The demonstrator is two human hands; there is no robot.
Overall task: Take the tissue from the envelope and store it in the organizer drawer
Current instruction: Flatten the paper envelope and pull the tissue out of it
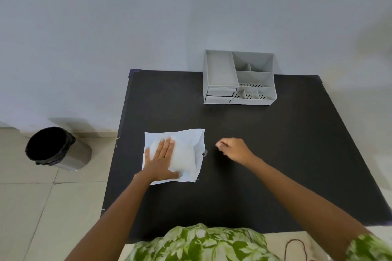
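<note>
A white envelope (186, 150) lies flat on the black table (265, 154), bulging in the middle; the tissue inside is hidden. My left hand (162, 159) presses flat on the envelope's left half, fingers spread. My right hand (233, 148) hovers just right of the envelope's open right edge, fingers curled with thumb and forefinger pinched, holding nothing I can see. A small clear tab (204, 153) sticks out at that edge. The grey organizer (238, 77) stands at the table's back edge, with two shut drawers (220, 95) at its lower left.
A grey bin (57, 148) with a black liner stands on the tiled floor left of the table. A white wall rises behind the table. A dark cord (294, 248) lies near the bottom right.
</note>
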